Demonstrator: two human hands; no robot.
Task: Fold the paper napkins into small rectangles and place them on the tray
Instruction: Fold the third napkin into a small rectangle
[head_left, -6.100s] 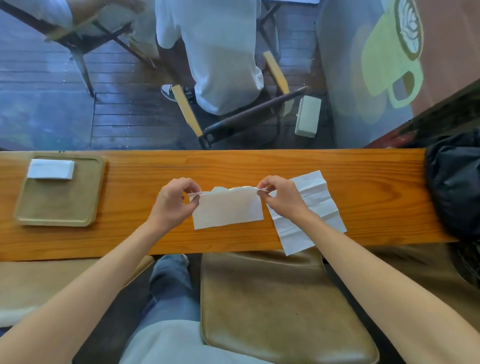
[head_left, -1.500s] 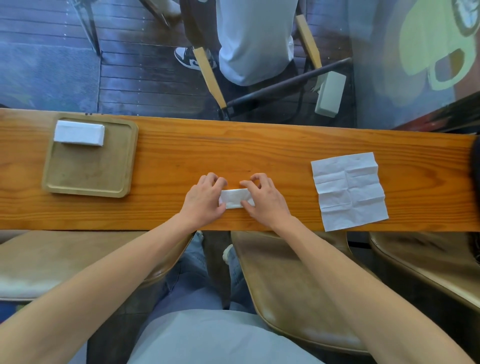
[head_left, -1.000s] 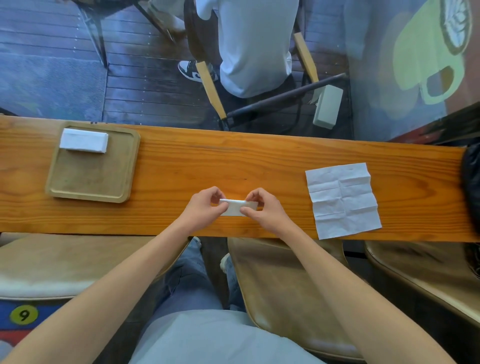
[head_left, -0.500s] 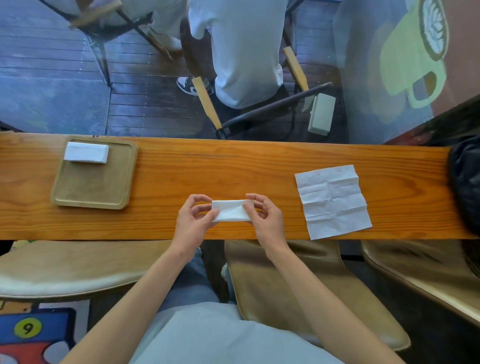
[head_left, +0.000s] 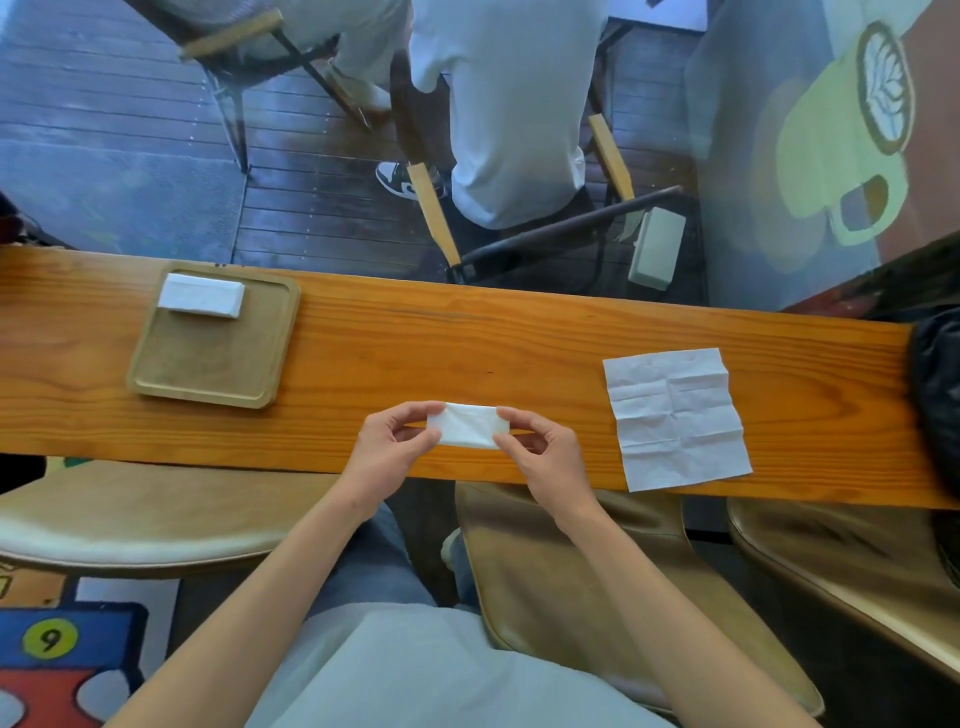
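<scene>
A white napkin folded into a small rectangle is held just above the wooden counter near its front edge. My left hand pinches its left end and my right hand pinches its right end. A square wooden tray lies at the left of the counter, with another folded napkin in its far left corner. An unfolded, creased napkin lies flat on the counter to the right of my hands.
The wooden counter runs left to right against a glass pane. A black bag sits at its right end. Tan stools stand below the front edge. Behind the glass a person in white sits on a chair.
The napkin went from a half-folded sheet to a small rectangle pressed on the counter, and both hands have since lifted it slightly, holding it by its ends.
</scene>
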